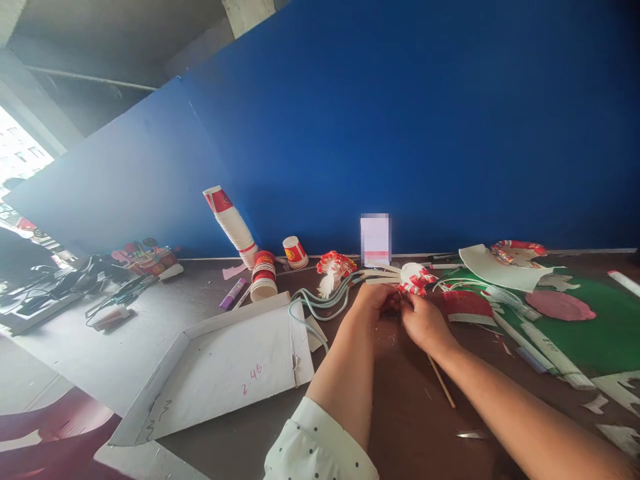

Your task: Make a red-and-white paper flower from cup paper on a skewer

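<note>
My left hand (377,297) and my right hand (424,323) meet over the dark table, fingers pinched together just below a red and white paper flower (416,279). The flower looks cut from a paper cup. My fingers partly hide its base. From beneath my right hand a thin wooden stick (443,383) slants toward the front; I cannot tell whether it joins the flower. Behind my left hand lies another curled red and white paper flower (336,267), beside a bundle of pale cables (325,301).
To the left is a white box lid (220,373), with stacked paper cups (233,230) and a purple glue stick (233,294) behind it. On the right, a green sheet (605,327) carries a pink paper disc (561,305) and markers. A blade (471,435) lies in front.
</note>
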Motion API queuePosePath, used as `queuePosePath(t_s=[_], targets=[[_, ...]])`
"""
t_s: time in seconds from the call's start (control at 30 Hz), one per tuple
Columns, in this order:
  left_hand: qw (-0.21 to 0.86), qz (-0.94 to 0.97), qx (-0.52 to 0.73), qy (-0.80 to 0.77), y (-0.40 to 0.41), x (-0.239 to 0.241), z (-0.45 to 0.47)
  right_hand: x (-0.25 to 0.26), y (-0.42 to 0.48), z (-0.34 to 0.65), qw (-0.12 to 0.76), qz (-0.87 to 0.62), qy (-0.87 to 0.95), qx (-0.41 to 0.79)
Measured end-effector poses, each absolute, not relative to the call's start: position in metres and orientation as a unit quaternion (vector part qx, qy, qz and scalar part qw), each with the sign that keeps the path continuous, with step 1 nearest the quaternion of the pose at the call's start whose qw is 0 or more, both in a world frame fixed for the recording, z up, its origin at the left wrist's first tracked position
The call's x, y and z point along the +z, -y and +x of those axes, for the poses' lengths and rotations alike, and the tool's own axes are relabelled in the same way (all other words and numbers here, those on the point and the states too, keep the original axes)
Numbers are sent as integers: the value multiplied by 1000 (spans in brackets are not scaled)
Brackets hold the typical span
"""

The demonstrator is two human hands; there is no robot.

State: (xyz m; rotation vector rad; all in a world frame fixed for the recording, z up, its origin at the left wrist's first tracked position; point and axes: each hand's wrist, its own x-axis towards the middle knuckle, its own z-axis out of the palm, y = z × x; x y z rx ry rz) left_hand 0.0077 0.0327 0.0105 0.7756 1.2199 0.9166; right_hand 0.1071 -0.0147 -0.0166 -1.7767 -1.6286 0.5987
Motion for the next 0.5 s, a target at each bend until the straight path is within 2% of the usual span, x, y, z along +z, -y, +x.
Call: queuePosePath(t_s=[0.33,0.5], targets=[[673,318,420,-519,-33,10,4,-10,13,106,350,-684,573,284],[685,303,430,-504,-35,7,2,-19,10,107,424,-645,496,398]])
